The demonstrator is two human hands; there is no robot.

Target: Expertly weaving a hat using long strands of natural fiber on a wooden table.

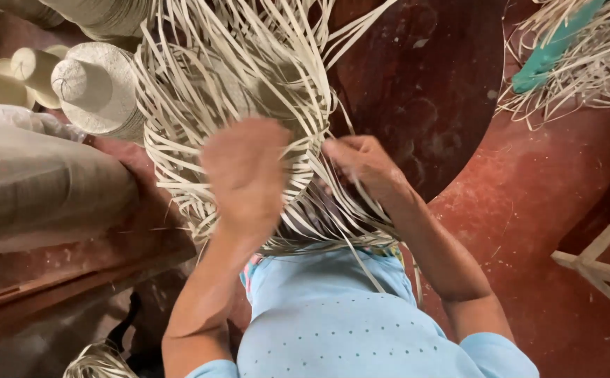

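Note:
A half-woven straw hat [249, 77] with many long loose pale straw strips fanning out sits in front of me, against my light blue shirt [326, 315]. My left hand [245, 175] is blurred and lies over the woven edge, fingers curled among the strips. My right hand [361, 157] pinches a few straw strips at the right side of the weave. The hat's centre is mostly hidden by the strips and my hands.
Finished pale straw hats [95, 87] are stacked at the upper left, beside a roll of pale cloth [39, 182]. A dark round wooden surface [424, 84] lies behind the weave. More loose straw with a green object [550, 52] is upper right. A wooden frame [599, 259] stands right.

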